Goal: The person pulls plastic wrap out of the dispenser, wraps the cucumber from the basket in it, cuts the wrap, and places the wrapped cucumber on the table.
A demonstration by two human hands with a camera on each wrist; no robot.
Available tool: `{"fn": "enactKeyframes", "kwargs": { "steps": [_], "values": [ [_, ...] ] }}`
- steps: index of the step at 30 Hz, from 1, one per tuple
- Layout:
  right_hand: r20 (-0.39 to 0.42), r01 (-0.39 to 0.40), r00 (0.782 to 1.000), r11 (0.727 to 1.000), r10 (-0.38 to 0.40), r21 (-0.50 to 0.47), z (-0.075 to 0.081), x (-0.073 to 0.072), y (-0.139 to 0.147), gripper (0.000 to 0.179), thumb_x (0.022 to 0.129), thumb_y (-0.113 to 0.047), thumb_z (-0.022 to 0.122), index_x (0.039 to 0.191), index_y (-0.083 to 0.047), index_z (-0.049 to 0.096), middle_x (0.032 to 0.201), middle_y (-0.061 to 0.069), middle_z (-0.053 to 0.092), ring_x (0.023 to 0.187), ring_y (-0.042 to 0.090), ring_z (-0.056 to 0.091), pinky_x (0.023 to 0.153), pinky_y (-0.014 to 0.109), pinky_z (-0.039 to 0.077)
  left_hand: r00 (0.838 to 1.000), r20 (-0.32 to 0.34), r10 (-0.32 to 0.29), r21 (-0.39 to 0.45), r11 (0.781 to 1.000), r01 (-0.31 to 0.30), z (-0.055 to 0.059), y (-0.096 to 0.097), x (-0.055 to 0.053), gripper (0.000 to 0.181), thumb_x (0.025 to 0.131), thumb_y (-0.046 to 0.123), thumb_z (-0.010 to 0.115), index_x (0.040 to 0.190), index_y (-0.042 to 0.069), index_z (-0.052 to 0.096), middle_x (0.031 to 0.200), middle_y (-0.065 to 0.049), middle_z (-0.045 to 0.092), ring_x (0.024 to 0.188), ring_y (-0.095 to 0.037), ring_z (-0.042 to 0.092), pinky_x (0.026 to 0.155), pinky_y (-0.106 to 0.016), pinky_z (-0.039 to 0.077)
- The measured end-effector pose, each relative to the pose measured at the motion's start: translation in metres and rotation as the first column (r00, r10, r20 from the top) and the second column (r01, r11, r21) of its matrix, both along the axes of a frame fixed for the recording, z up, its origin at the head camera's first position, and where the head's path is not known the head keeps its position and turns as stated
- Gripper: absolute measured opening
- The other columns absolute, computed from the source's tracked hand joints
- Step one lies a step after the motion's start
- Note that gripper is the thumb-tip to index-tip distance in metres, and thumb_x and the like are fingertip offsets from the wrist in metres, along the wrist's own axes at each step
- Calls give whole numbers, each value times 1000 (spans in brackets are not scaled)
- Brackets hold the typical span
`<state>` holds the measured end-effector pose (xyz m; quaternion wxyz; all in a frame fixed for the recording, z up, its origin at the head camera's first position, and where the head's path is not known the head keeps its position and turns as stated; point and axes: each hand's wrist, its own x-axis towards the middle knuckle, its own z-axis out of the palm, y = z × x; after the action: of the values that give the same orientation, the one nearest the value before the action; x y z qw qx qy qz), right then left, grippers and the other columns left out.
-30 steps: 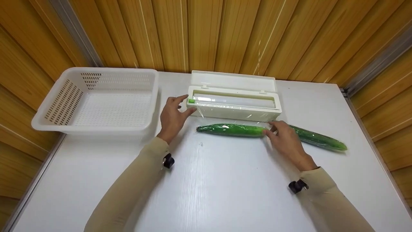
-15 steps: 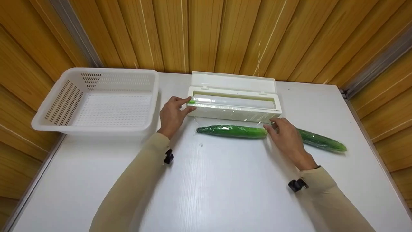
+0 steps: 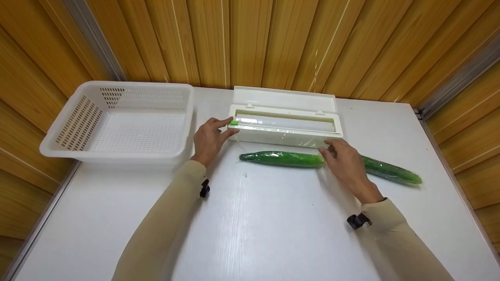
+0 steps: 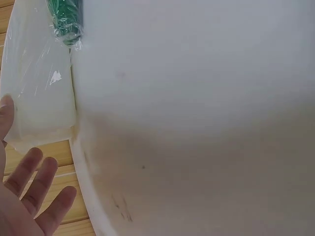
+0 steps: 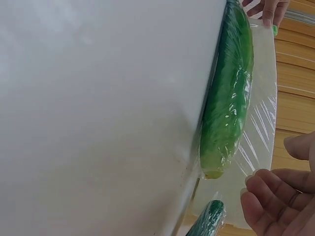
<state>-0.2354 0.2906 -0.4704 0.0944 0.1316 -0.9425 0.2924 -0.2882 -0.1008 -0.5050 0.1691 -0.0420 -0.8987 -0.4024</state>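
Observation:
In the head view, my left hand (image 3: 211, 141) grips the left end of the white cling film dispenser (image 3: 281, 137), thumb on its front and index finger by the green slide cutter (image 3: 234, 123). My right hand (image 3: 347, 166) is at the dispenser's front right corner; in the right wrist view its fingers are loosely bent, the thumb apart, fingertips near clear film (image 5: 258, 120). A cucumber (image 3: 281, 159) in film lies before the dispenser. Film runs between them. A second wrapped cucumber (image 3: 390, 170) lies to the right, partly hidden by my right hand.
A white perforated basket (image 3: 117, 157) stands at the table's left. The dispenser's lid (image 3: 285, 97) is raised at the back, and a film roll (image 3: 287, 123) sits inside. A wood-look wall (image 3: 250, 43) rises behind the white table (image 3: 258, 234).
My left index finger has come down to the green slide cutter. My right fingers have moved up from the cucumber's right end towards the dispenser. The film lies lower over its front.

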Motion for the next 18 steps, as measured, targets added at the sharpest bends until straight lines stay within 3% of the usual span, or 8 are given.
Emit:
{"fn": "enactKeyframes", "kwargs": {
  "steps": [10,18],
  "values": [
    [-79,-58,995,998,57,-11,14,-8,-16,34,106,-19,69,128,7,70,103,19,69,93,36,68,81,54,55,999,-21,-48,64,997,49,-2,-5,-2,45,88,37,88,129,24,78,99,-5,77,84,-21,75,71,-37,59],
    [-99,-151,984,988,149,-14,25,-20,-39,30,105,-17,70,124,6,72,105,17,70,93,34,70,83,53,57,997,-43,-68,46,997,70,-3,-8,-3,45,86,35,89,128,24,78,98,-7,78,82,-21,75,72,-36,61]
  ]
}}
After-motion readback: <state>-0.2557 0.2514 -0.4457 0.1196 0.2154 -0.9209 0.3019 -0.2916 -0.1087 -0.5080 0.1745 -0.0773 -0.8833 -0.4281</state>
